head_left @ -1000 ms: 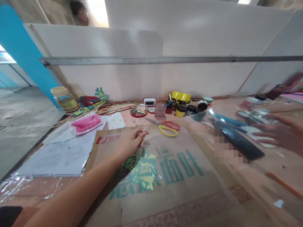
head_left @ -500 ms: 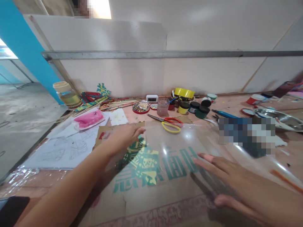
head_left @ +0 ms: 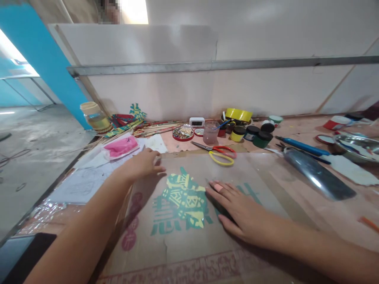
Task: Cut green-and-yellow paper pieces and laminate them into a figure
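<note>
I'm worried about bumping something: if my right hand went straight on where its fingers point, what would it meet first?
Your right hand would probably meet the green-and-yellow cutout first, though the hand's height is unclear.

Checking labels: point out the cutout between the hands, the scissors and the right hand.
Cutout (head_left: 188, 199), head view: middle of its green-and-yellow face.
Scissors (head_left: 211, 149), head view: pivot area, between blades and handles.
Right hand (head_left: 244, 213), head view: back of the hand.
</note>
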### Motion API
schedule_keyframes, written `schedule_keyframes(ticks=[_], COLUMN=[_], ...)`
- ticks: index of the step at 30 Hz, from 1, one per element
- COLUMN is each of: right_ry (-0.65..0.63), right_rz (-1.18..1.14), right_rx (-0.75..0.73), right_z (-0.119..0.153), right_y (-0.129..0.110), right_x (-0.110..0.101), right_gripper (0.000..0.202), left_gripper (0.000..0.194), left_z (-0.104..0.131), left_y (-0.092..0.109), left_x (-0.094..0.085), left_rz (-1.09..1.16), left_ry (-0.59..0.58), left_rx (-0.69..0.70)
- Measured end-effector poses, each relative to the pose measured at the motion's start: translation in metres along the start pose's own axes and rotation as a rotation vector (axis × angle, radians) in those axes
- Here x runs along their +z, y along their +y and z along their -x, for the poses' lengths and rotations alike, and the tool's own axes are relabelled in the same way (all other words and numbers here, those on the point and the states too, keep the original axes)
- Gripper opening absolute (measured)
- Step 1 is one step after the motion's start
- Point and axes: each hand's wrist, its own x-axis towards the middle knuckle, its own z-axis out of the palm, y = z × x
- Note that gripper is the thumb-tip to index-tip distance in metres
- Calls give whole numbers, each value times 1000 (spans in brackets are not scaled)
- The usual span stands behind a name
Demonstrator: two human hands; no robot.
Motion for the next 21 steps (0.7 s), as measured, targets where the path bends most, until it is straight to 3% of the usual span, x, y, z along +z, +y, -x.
schedule_keyframes(ticks=[3,6,8,11,17,21], right_ry=[28,27,8,102,212,250], right_rz=[70,65,4,-79,-94,-134], right_rx=[21,36,-9,-100,-107,-79], right_z=[-2,-11,-28,-67,-154,-187], right_y=[13,16,14,10,9,11], right_x=[-2,-16,-26,-33,-25,-16], right_gripper=[57,38,28,28,30,24], left_gripper=[56,50,52,51,45,44], left_z=[1,0,-1,-2,-2,-4], left_y=[-33,-51,-53,-48,-40,-39], left_x=[-6,-8,-9,-10,-10,-8], left_rz=[-18,-7,-7,-7,60,131], left_ry=[-50,-98,-96,-92,-115,-113], left_rx=[-90,-129,-146,-164,-148,-142])
